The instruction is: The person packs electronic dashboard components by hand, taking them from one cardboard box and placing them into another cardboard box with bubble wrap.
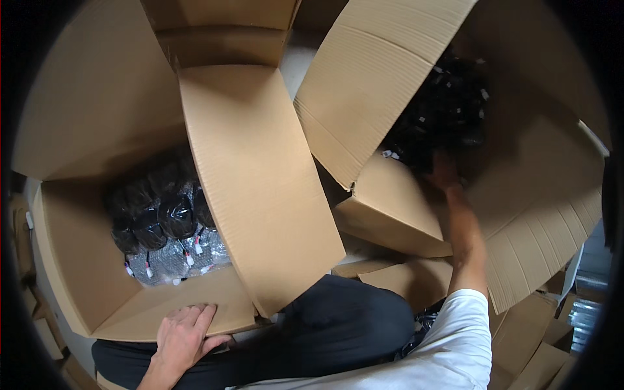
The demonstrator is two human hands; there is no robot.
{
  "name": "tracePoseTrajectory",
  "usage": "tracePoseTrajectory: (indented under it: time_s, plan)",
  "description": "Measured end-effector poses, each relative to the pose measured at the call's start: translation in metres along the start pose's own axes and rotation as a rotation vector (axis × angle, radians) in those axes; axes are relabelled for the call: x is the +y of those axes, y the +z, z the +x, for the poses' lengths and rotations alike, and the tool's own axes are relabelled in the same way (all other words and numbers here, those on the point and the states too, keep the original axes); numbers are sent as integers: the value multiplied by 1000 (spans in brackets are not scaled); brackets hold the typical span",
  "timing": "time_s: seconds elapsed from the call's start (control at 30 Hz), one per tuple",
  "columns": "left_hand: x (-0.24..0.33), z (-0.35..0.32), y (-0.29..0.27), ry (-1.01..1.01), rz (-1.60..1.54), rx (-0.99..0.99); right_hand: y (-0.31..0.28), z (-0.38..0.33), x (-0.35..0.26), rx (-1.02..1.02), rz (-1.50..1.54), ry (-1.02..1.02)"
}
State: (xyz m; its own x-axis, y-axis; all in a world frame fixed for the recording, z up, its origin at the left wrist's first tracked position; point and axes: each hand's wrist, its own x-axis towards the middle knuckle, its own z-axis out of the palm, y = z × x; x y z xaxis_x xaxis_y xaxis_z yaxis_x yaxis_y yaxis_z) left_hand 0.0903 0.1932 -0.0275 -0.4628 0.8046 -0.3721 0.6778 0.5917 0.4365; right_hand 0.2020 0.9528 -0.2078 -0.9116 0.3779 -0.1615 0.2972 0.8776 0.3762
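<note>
My left hand (181,337) rests on the near wall of the left cardboard box (68,247). Its fingers lie over the top edge, with the thumb apart. Inside that box, rows of black wrapped bundles (151,227) with short leads and white connectors sit against clear bubble wrap (162,261). My right arm reaches down into the right cardboard box (396,201). There my right hand (444,170) is at the near edge of a heap of black items (442,110) with small white connectors. Shadow hides its fingers, so any hold cannot be made out.
A wide box flap (260,182) stands out between the two boxes. Another raised flap (383,71) partly covers the right box's opening. Behind stands a further carton (224,42). Flattened cardboard (533,338) and shiny silvery packages (585,318) lie at the right.
</note>
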Motion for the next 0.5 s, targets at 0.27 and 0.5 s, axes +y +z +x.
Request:
tracePoseTrajectory:
  time_s: [0.27, 0.5]
  plan:
    - [-5, 2, 1, -44, -52, -36, -12, 47, -16, -66, -152, -70]
    - [-9, 9, 1, 27, -54, -18, -7, 41, 2, -121, -273, -202]
